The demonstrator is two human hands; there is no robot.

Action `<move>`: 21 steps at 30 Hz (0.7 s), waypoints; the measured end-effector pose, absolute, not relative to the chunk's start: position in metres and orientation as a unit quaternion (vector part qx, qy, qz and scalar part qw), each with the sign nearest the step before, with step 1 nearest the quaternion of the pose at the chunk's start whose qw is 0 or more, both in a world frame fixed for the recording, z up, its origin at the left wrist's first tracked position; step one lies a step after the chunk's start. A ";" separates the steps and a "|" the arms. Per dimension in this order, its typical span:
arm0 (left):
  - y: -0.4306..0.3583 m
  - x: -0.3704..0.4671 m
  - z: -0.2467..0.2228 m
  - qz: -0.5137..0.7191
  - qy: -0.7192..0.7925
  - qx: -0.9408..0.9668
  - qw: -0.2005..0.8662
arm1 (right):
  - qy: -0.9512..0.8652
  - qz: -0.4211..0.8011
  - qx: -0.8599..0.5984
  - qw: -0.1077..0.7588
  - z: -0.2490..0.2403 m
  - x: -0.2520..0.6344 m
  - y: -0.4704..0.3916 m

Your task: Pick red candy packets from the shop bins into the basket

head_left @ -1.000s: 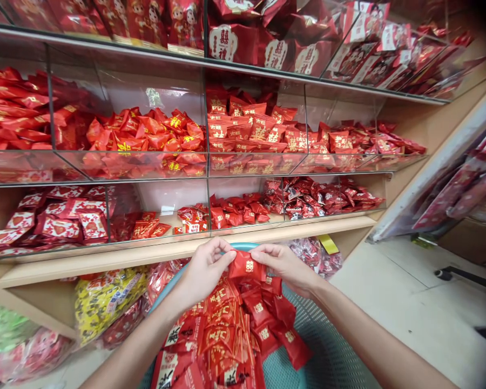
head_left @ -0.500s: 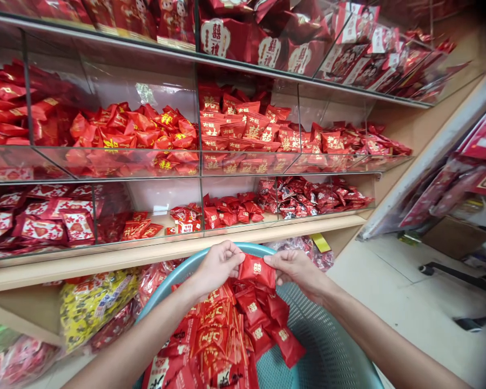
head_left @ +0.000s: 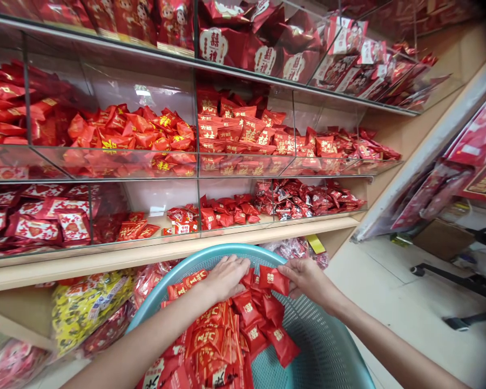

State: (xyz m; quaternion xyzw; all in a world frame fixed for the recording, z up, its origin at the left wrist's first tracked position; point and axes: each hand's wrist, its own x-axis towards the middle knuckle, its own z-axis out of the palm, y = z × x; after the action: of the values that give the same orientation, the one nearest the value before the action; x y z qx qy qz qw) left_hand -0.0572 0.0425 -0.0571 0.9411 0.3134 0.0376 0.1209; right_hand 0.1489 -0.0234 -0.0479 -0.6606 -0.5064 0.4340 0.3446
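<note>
My right hand (head_left: 308, 282) pinches the right end of a small red candy packet (head_left: 273, 280) with gold print, held over the teal plastic basket (head_left: 326, 346). To its left, my left hand (head_left: 229, 276) reaches down at the loose packets, with thumb and fingers apart and some fingertips hidden. Below the hands, several matching red packets (head_left: 254, 339) lie in a loose heap. Larger flat red packets (head_left: 204, 340) with gold and black characters are stacked in the basket's left half, partly behind my left forearm.
Glass-fronted shelves (head_left: 157, 162) hold red packets in compartments beyond the basket. A wooden ledge (head_left: 117, 256) runs just past its rim. Under the ledge lies a yellow bag (head_left: 91, 308). A black chair leg (head_left: 449, 281) stands on the tiled floor at right.
My left hand has let go of the candy packet and moved down to the heap. My right hand has kept hold of it and shifted slightly right and down. The view has shifted slightly.
</note>
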 end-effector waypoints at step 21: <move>0.039 -0.166 -0.028 0.359 0.409 0.757 0.360 | -0.684 -0.057 -0.718 0.115 -0.017 0.120 0.013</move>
State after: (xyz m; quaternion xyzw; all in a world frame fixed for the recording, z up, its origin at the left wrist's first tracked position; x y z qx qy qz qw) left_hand -0.1662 0.0391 -0.0277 0.7573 0.4092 0.3594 0.3603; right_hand 0.1197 0.0135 -0.0174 -0.7180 -0.6841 -0.0573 0.1150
